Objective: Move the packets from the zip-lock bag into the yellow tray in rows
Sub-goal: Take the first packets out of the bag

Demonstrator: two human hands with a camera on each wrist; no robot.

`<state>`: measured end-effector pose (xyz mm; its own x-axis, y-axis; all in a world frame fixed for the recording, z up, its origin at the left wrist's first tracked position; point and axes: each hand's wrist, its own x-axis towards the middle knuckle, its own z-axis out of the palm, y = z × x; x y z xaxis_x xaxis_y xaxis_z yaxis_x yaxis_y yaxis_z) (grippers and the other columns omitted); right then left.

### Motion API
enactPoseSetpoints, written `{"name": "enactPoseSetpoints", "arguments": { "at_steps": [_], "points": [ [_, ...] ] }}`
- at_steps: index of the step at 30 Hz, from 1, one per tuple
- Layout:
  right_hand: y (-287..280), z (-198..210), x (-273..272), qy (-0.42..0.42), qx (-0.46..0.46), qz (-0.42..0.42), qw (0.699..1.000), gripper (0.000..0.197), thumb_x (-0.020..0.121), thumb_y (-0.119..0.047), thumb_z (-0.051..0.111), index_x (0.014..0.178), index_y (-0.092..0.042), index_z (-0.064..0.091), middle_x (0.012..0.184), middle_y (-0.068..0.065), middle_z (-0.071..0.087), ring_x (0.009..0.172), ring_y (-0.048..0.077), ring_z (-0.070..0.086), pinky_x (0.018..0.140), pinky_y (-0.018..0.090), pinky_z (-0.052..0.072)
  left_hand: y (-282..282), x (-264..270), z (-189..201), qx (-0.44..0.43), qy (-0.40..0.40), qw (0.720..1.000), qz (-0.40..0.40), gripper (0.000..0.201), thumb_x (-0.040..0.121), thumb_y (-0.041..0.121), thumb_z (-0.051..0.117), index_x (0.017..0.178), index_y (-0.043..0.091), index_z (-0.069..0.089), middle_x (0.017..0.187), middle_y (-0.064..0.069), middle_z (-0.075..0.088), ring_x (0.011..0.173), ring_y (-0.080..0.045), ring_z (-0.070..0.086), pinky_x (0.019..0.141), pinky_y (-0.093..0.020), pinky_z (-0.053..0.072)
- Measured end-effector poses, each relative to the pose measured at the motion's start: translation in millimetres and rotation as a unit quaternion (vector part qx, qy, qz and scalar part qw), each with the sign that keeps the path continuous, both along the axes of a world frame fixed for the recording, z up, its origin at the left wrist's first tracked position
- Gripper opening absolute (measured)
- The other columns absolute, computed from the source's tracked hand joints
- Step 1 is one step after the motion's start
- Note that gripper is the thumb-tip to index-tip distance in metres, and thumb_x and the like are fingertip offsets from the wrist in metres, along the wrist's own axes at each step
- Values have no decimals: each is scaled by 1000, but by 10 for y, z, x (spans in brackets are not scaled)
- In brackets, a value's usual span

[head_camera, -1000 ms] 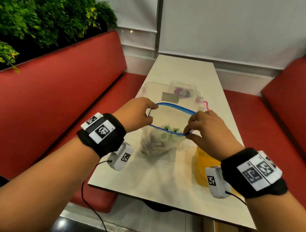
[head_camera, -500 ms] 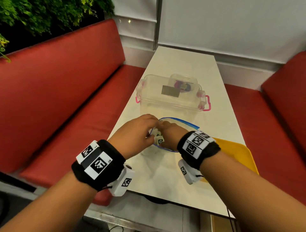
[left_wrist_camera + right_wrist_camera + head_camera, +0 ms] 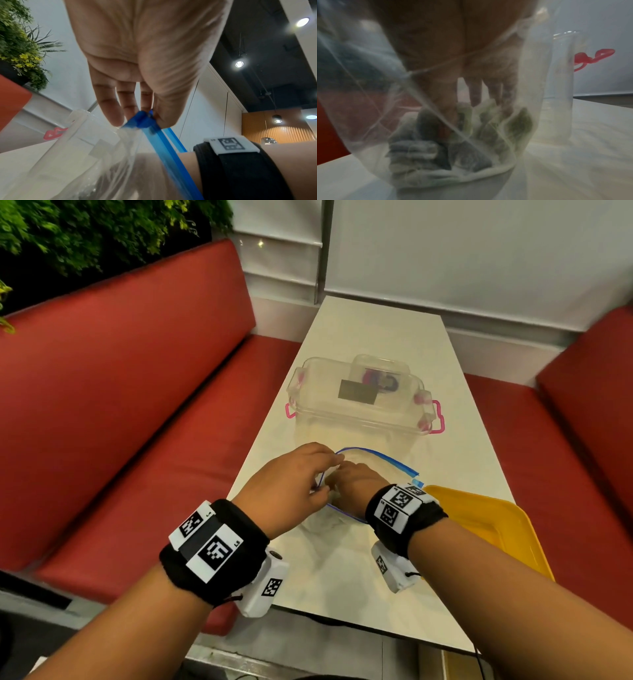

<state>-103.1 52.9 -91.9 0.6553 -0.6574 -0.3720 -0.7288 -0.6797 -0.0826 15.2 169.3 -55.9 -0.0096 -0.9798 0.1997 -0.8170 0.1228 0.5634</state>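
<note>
The clear zip-lock bag [image 3: 378,456] with a blue zip rim stands on the table near its front edge. My left hand [image 3: 318,477] pinches the bag's left rim; in the left wrist view its fingertips [image 3: 118,119] and thumb squeeze the blue strip [image 3: 164,148]. My right hand [image 3: 347,479] is inside the bag up to the wrist. Through the blurred plastic its fingers [image 3: 475,94] point down onto a heap of green and grey packets [image 3: 489,129]. Whether they grip one is unclear. The yellow tray [image 3: 493,522] lies to the right of the bag.
A lidded clear plastic box [image 3: 359,405] with pink latches stands just behind the bag. Red bench seats [image 3: 137,412] run along both sides of the narrow table [image 3: 373,337]. The table's near edge is close under my wrists.
My right hand let go of the bag's rim and went down inside the bag. The bag came lower and nearer to me. My left hand kept its pinch on the rim.
</note>
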Motion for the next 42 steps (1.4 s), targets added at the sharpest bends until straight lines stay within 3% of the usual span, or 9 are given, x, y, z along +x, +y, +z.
{"name": "enactPoseSetpoints", "arguments": {
  "at_steps": [4,11,14,18,24,28,33,37,42],
  "points": [
    [-5,-40,-66,-46,3,8,999,14,90,-28,54,101,-20,61,94,2,61,91,23,56,70,27,34,-46,11,-12,3,-2,1000,-5,47,85,18,63,131,27,57,123,15,53,72,-6,56,74,-26,48],
    [93,243,-217,-95,-54,36,993,22,89,-23,55,110,-19,62,95,4,65,82,23,57,65,29,40,-84,32,26,1,-22,1000,9,48,85,18,62,132,27,56,124,15,53,72,-6,58,70,-19,42],
    [153,362,-343,-146,-75,34,986,20,88,-24,56,106,-23,63,96,1,66,88,24,61,72,35,51,-92,35,45,-7,-31,999,28,47,87,17,60,133,26,56,125,14,54,72,-7,58,69,-19,39],
    [159,539,-525,-226,-67,-5,972,15,86,-22,58,97,-29,63,91,-11,63,79,15,53,64,29,42,-78,-4,58,-9,-49,997,61,43,91,22,56,133,27,54,126,14,54,82,-7,54,71,-19,38],
    [51,574,-655,-350,-11,-79,933,9,79,-23,62,86,-30,64,93,-11,71,68,9,56,71,30,51,-44,-101,52,-22,-55,992,109,38,91,22,55,128,29,59,132,11,52,91,-15,60,79,-32,49],
    [-17,585,-761,-412,35,-106,904,9,77,-19,66,79,-27,65,79,-8,67,65,4,58,67,31,52,-20,-189,49,-36,-51,988,138,32,92,22,57,122,27,64,138,6,50,113,-21,54,89,-32,44],
    [-53,714,-909,-487,119,-147,853,8,79,-10,73,79,-13,65,71,9,67,56,15,56,55,34,54,-22,-364,36,-91,-38,982,161,28,90,17,58,116,25,67,134,3,51,116,-23,46,95,-30,37],
    [-70,879,-1083,-525,204,-165,810,15,80,-5,73,91,0,63,84,27,67,68,21,60,51,30,55,-147,-557,145,-180,33,974,137,30,93,21,46,118,17,62,124,-1,55,112,-16,50,95,-23,35],
    [-108,1074,-1359,-545,264,-178,776,17,81,-7,73,93,-5,62,86,23,70,71,25,65,52,28,55,-456,-986,292,-118,256,958,54,47,93,46,44,136,26,42,132,2,49,117,-9,53,90,-23,47]
  ]
}}
